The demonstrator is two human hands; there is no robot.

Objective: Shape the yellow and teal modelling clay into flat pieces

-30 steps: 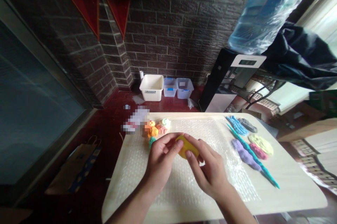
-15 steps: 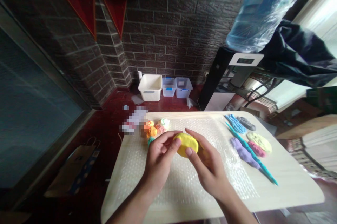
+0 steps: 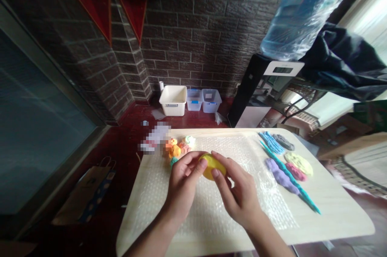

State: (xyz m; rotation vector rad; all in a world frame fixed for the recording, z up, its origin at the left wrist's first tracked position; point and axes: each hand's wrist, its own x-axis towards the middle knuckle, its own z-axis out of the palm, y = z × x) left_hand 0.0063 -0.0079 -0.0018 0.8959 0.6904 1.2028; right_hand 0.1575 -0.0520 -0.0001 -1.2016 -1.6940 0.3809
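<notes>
A flattened yellow lump of modelling clay [image 3: 211, 168] is held between both hands above the table. My left hand [image 3: 184, 176] pinches its left side, thumb on the near face. My right hand [image 3: 237, 186] grips the right side with thumb and fingers, which hide part of that edge. Beneath them lies a sheet of bubble wrap [image 3: 208, 212]. Just beyond my left hand sit small clay pieces: an orange one [image 3: 174, 151], a whitish one [image 3: 190, 141] and a teal one [image 3: 173, 162], partly covered by the hand.
On the table's [image 3: 341, 212] right side lie a long teal clay roll [image 3: 290, 177], a purple strip [image 3: 281, 176], blue strands [image 3: 271, 142], and grey, pale yellow and pink lumps. Beyond the table stand a white bin [image 3: 173, 102], two clear boxes and a water dispenser [image 3: 252, 88].
The yellow clay has tilted and now shows a narrower face. My right hand's fingers have shifted slightly leftward over its far edge; my left hand stays nearly where it was.
</notes>
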